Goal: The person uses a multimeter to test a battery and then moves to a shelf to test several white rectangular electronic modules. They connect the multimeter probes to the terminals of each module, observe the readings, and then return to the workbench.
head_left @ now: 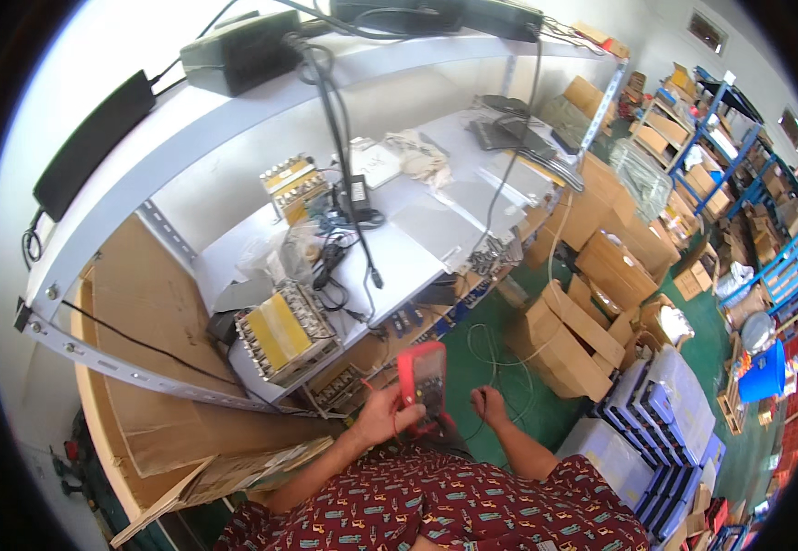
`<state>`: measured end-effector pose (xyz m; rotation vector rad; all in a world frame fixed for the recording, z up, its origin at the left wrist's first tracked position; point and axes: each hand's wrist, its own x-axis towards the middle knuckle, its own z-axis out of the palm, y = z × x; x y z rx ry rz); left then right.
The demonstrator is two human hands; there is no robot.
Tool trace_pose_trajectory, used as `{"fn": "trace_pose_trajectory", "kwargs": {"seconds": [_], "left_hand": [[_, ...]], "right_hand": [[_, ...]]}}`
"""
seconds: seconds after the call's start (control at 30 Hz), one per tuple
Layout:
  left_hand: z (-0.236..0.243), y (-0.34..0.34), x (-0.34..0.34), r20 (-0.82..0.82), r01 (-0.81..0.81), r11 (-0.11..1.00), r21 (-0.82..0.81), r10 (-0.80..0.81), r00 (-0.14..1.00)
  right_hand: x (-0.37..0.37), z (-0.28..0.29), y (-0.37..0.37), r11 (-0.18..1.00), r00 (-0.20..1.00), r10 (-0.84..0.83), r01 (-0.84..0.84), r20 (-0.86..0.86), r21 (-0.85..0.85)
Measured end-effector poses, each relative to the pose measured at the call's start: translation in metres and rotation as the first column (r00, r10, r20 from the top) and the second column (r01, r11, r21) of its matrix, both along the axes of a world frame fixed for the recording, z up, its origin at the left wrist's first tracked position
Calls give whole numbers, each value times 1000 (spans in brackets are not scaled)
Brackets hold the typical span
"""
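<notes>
Head view, catalogued left to right about one landmark, the red multimeter (425, 378). Black power adapter (96, 145): on the shelf, far left of the multimeter and higher. Yellow-topped block (277, 338) with rows of metal ends: on the white table (408, 266), left of the multimeter and apart from it. Left hand (379, 420): grasping the multimeter by its left side, thumb across the lower front. Multimeter: held in front of the wearer's patterned shirt (445, 505), face visible. Right hand (493, 406): near the multimeter's right side, fingers drawn together, seemingly on a thin dark lead (483, 425); its tip cannot be made out. Open carton (560, 344): right of the multimeter, well apart. Handling note, by judgement: a firm left grip, thumb clear of the display, keeps it readable; the lead is best pinched on its insulation, slack kept untangled.
</notes>
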<state>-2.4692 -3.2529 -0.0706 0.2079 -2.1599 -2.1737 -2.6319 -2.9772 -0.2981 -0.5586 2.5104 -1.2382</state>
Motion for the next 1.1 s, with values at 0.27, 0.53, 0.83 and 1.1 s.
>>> {"fn": "trace_pose_trajectory", "kwargs": {"seconds": [0.27,0.53,0.83,1.1], "left_hand": [[54,-3,-105,-53,-313,946,-88,310,949],[42,-37,-191,-24,-592,760,-268,609,793],[42,-68,-226,-26,-537,497,-682,717,697],[42,-67,-222,-173,-631,295,-718,802,572]], "right_hand": [[-47,79,7,806,908,-368,419,199,-419],[-168,150,11,755,930,-281,367,237,-544],[-279,206,19,725,972,-218,219,84,-653],[-278,216,5,718,978,-203,187,55,-671]]}}
